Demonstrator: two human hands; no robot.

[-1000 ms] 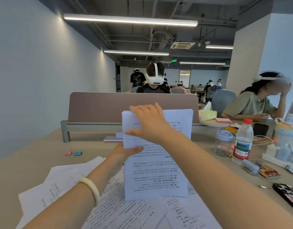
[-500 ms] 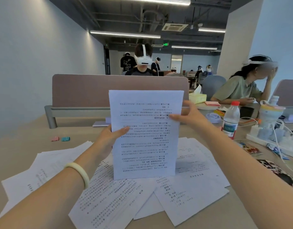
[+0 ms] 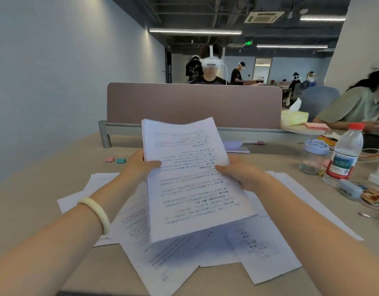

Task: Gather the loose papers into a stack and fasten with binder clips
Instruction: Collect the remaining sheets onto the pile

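- Bench (image 3: 45, 189): pale tan top, closed at the far side by a mauve divider (image 3: 193, 103) on a grey rail.
- Stack (image 3: 190, 178): printed sheets held in the air above the bench, tilted, with the far edge raised toward the divider.
- Left hand (image 3: 139, 167): grips the stack's left edge, thumb on the top sheet; a pale bracelet (image 3: 96, 212) circles the wrist.
- Right hand (image 3: 240, 174): grips the stack's right edge, thumb on the top sheet.
- Loose sheets (image 3: 184, 259): lie overlapping on the bench beneath the stack and spread out to both sides.
- Pink clip (image 3: 109, 160) and teal clip (image 3: 121, 160): side by side on the bench, left of the stack and apart from the sheets.
- Bottle (image 3: 344, 159): clear, red cap, upright at the right of the bench; a jar (image 3: 314, 157) with a lilac lid stands just beside it.
- Tissue box (image 3: 294, 117): yellow, at the divider's right end.
- Room: plain pale wall (image 3: 56, 82) at left, white pillar (image 3: 359, 39) at right, dark open ceiling with strip lights (image 3: 195, 31).
- People: one in a white headset (image 3: 211, 63) sits behind the divider; one in a green shirt (image 3: 355, 107) sits at right; others are farther back.
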